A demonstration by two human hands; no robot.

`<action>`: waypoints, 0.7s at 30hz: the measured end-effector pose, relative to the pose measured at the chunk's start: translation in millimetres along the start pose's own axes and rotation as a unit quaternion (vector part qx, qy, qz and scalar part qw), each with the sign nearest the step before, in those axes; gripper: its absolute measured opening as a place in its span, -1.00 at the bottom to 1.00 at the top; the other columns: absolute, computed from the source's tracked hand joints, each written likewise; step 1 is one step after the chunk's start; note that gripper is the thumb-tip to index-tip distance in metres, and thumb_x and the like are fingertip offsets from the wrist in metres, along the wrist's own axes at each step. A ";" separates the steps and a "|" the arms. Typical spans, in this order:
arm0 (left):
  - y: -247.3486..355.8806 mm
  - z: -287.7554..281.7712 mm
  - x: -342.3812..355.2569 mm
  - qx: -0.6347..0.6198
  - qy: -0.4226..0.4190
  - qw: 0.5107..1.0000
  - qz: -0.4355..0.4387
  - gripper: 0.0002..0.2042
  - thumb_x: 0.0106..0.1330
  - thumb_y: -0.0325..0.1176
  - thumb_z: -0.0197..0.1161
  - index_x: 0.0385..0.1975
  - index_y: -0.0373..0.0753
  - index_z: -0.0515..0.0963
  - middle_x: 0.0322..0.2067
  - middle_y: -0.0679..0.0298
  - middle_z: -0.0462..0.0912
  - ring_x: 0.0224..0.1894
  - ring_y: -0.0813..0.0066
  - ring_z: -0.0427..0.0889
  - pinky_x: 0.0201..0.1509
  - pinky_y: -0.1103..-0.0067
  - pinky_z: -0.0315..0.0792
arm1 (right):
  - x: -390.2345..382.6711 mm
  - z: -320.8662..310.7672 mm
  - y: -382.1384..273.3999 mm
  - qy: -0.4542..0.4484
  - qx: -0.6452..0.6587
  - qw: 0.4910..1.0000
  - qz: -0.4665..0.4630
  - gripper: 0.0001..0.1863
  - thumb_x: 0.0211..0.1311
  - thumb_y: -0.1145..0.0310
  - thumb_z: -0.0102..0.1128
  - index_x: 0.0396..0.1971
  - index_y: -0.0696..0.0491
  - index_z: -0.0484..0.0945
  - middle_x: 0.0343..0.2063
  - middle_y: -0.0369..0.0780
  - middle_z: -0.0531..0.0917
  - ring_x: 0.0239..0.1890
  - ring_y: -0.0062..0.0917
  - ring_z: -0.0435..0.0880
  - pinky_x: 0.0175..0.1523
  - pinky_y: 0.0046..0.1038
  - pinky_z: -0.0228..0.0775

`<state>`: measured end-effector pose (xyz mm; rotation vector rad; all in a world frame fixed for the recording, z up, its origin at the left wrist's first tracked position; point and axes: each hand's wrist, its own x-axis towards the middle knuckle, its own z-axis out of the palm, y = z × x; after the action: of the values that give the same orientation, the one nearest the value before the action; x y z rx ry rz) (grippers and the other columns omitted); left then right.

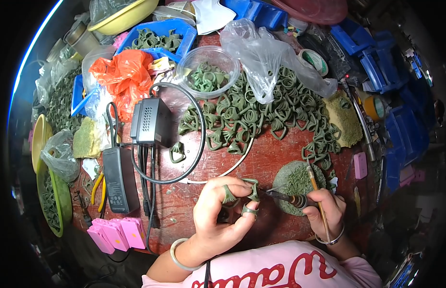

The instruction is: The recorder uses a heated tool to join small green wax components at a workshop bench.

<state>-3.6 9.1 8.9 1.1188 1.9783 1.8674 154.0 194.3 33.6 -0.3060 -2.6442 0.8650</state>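
Note:
My left hand (218, 211) pinches a dark green ring (253, 189) between thumb and fingers. Another green ring (228, 196) sits around one of its fingers, and a third (250, 210) is at the thumb. In my right hand (330, 213) are a dark pen-like tool (296, 199) with a thin metal tip and a slim wooden-handled brush (319, 201). The tool's tip points left at the pinched ring, very close to it; whether they touch I cannot tell. Beneath the tool lies a round pad (292, 180) covered in green crumbs.
A heap of green rings (261, 115) spreads across the red table (203, 230), with a single ring (177, 152) apart. A black power adapter (120, 180), grey box (150, 120) and looping cable stand left. Pink blocks (118, 234), yellow-handled pliers (97, 189) and blue bins (160, 33) surround the work area.

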 end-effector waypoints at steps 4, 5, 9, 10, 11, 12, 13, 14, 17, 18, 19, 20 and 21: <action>-2.3 0.3 -0.7 -0.001 0.002 1.000 0.013 -0.68 0.01 -0.69 0.33 -0.23 -0.38 0.42 -0.20 0.07 0.49 -0.16 0.32 0.60 -0.05 0.51 0.50 | 0.3 0.1 -0.6 -0.002 -0.002 1.000 0.001 -0.68 0.23 0.17 0.31 -0.34 0.13 0.49 -0.59 -0.19 0.58 -0.59 -0.30 0.62 -0.49 -0.36 0.44; -2.3 0.3 -0.7 -0.001 0.002 1.000 0.013 -0.68 0.01 -0.69 0.33 -0.23 -0.38 0.42 -0.20 0.07 0.49 -0.16 0.32 0.60 -0.05 0.51 0.50 | 0.4 0.1 -0.5 -0.002 -0.002 1.000 0.001 -0.68 0.23 0.17 0.31 -0.34 0.13 0.49 -0.59 -0.19 0.58 -0.59 -0.30 0.62 -0.49 -0.36 0.44; -3.4 -0.5 0.0 0.005 -0.003 1.000 0.024 -0.68 0.01 -0.69 0.34 -0.23 -0.38 0.42 -0.20 0.07 0.49 -0.17 0.31 0.61 -0.05 0.49 0.52 | 1.0 0.0 -0.7 -0.006 -0.002 1.000 0.001 -0.68 0.23 0.17 0.31 -0.34 0.13 0.48 -0.59 -0.19 0.58 -0.59 -0.30 0.62 -0.49 -0.36 0.44; -4.0 -0.9 0.3 0.013 -0.005 0.999 0.034 -0.68 0.01 -0.69 0.34 -0.23 -0.39 0.43 -0.20 0.06 0.49 -0.17 0.31 0.61 -0.06 0.49 0.52 | 1.3 0.0 -0.8 -0.009 -0.001 1.000 0.005 -0.68 0.23 0.17 0.31 -0.33 0.14 0.48 -0.58 -0.19 0.58 -0.59 -0.30 0.63 -0.49 -0.36 0.44; -4.0 -0.5 0.4 0.013 -0.006 0.999 0.034 -0.68 0.01 -0.69 0.34 -0.23 -0.39 0.43 -0.20 0.06 0.49 -0.17 0.31 0.61 -0.06 0.49 0.52 | 0.9 -0.2 -0.7 -0.009 -0.001 1.000 0.005 -0.68 0.23 0.17 0.31 -0.33 0.14 0.48 -0.58 -0.19 0.58 -0.59 -0.30 0.63 -0.49 -0.36 0.44; -4.0 0.0 0.4 0.009 -0.003 0.999 0.035 -0.68 0.01 -0.69 0.34 -0.24 -0.39 0.43 -0.20 0.06 0.49 -0.17 0.31 0.61 -0.06 0.49 0.52 | 0.4 -0.3 -0.4 -0.008 0.000 1.000 0.005 -0.68 0.23 0.17 0.31 -0.33 0.14 0.48 -0.58 -0.19 0.58 -0.59 -0.30 0.63 -0.49 -0.36 0.44; -3.8 0.3 0.4 0.006 -0.001 0.999 0.036 -0.68 0.00 -0.69 0.34 -0.24 -0.39 0.43 -0.20 0.06 0.49 -0.17 0.31 0.61 -0.06 0.49 0.52 | 0.1 -0.4 -0.3 -0.008 0.000 1.000 0.006 -0.68 0.24 0.17 0.31 -0.33 0.14 0.48 -0.58 -0.18 0.58 -0.59 -0.30 0.63 -0.49 -0.36 0.44; -4.0 0.1 0.8 0.006 -0.001 0.999 0.036 -0.68 0.00 -0.69 0.34 -0.24 -0.39 0.43 -0.20 0.06 0.49 -0.17 0.31 0.61 -0.06 0.49 0.52 | 0.6 -0.5 -0.4 -0.008 0.000 1.000 0.006 -0.68 0.24 0.17 0.31 -0.33 0.14 0.48 -0.58 -0.18 0.58 -0.59 -0.30 0.63 -0.49 -0.36 0.44; -4.5 -0.5 1.6 0.015 -0.001 0.999 0.044 -0.69 0.00 -0.69 0.35 -0.25 -0.39 0.44 -0.21 0.06 0.50 -0.18 0.30 0.61 -0.06 0.48 0.52 | 1.7 -0.8 -1.0 -0.008 0.000 1.000 0.003 -0.68 0.24 0.18 0.31 -0.34 0.14 0.48 -0.58 -0.18 0.58 -0.59 -0.30 0.62 -0.48 -0.36 0.44; -4.7 -0.5 1.3 0.016 -0.001 0.999 0.043 -0.69 0.00 -0.69 0.35 -0.25 -0.39 0.44 -0.22 0.06 0.50 -0.18 0.30 0.61 -0.06 0.48 0.52 | 1.8 -0.7 -1.0 -0.005 0.000 1.000 0.001 -0.68 0.24 0.18 0.31 -0.34 0.14 0.48 -0.58 -0.18 0.58 -0.59 -0.30 0.62 -0.48 -0.36 0.44; -4.8 -0.6 1.1 0.017 0.000 0.999 0.042 -0.69 -0.01 -0.69 0.35 -0.26 -0.39 0.44 -0.22 0.06 0.50 -0.18 0.29 0.61 -0.06 0.49 0.52 | 1.9 -0.6 -1.0 -0.003 0.000 1.000 -0.002 -0.69 0.24 0.19 0.31 -0.34 0.14 0.48 -0.58 -0.18 0.58 -0.59 -0.30 0.62 -0.48 -0.36 0.44; -4.7 -0.4 0.9 0.017 0.000 0.999 0.042 -0.69 -0.01 -0.69 0.35 -0.26 -0.39 0.44 -0.22 0.06 0.50 -0.18 0.29 0.61 -0.06 0.49 0.52 | 1.8 -0.6 -1.0 -0.004 0.000 1.000 -0.002 -0.69 0.24 0.19 0.31 -0.34 0.14 0.48 -0.58 -0.18 0.58 -0.59 -0.30 0.62 -0.48 -0.36 0.44; -4.7 -0.2 0.8 0.015 0.002 0.999 0.041 -0.69 -0.01 -0.69 0.35 -0.26 -0.39 0.44 -0.22 0.06 0.50 -0.18 0.30 0.61 -0.06 0.49 0.52 | 1.8 -0.7 -1.0 -0.004 -0.001 1.000 -0.002 -0.69 0.24 0.19 0.31 -0.34 0.14 0.48 -0.58 -0.19 0.58 -0.59 -0.30 0.62 -0.48 -0.36 0.44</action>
<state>-6.1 9.8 4.9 1.2239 1.9974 1.8863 152.4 194.3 35.2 -0.2976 -2.6519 0.8635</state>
